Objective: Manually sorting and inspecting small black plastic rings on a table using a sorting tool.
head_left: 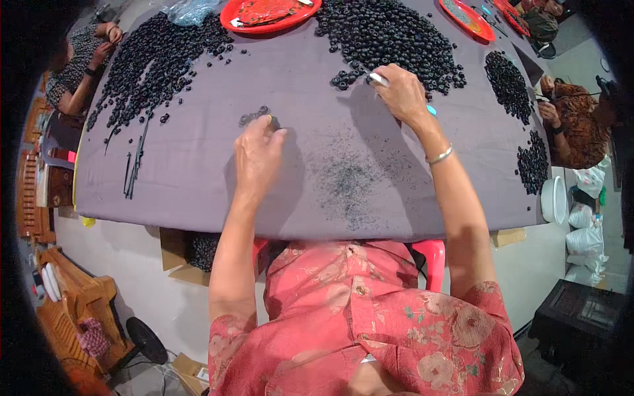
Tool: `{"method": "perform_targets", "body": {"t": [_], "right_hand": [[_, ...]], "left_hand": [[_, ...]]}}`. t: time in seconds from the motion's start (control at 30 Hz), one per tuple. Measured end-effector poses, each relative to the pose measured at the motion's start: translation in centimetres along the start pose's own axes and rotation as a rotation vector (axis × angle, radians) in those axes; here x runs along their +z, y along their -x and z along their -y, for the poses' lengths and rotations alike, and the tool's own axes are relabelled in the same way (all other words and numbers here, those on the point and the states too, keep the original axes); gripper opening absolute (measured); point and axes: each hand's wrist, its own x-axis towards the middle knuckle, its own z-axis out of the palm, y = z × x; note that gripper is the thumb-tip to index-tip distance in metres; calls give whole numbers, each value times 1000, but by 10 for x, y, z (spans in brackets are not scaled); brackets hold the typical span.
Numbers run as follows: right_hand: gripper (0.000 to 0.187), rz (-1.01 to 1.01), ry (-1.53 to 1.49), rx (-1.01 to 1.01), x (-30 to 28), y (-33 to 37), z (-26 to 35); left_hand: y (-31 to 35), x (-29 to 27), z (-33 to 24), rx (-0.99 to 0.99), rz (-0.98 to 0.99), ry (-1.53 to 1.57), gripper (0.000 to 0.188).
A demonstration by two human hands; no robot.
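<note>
My left hand [256, 157] is held over the middle of the table, fingers closed around a small dark piece [275, 123] with a yellow edge; its exact kind is unclear. Just beyond those fingers lie a few black ring-like pieces [253, 116]. Farther right, my right hand [401, 96] grips a slim tool whose white end [379, 79] pokes out past the fingertips. A light-blue end [431, 110] shows at the back of this hand. The white end is beside the near tip of a big heap of black rings [389, 39].
A grey cloth [290, 191] covers the table, with dark crumbs [350, 181] scattered on it. Another black heap [165, 66] and thin black strips [135, 168] lie left. Red trays [271, 25] stand at the back. Other people sit at both sides; a white basin [555, 200] is at right.
</note>
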Motion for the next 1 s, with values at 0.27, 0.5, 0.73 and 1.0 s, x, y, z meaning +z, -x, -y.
{"method": "perform_targets", "body": {"t": [0.27,0.5,0.73,1.0], "right_hand": [[18,97,45,32,13,-6,6],[20,34,-502,-435,-8,28,80],[14,53,-677,-441,-11,46,96],[18,59,-688,-437,-16,54,91]], "left_hand": [[2,-1,4,161,-247,-121,22],[8,13,-13,176,-60,498,18],[19,19,-23,-152,354,1086,18],[20,23,-22,-239,488,1261,27]]}}
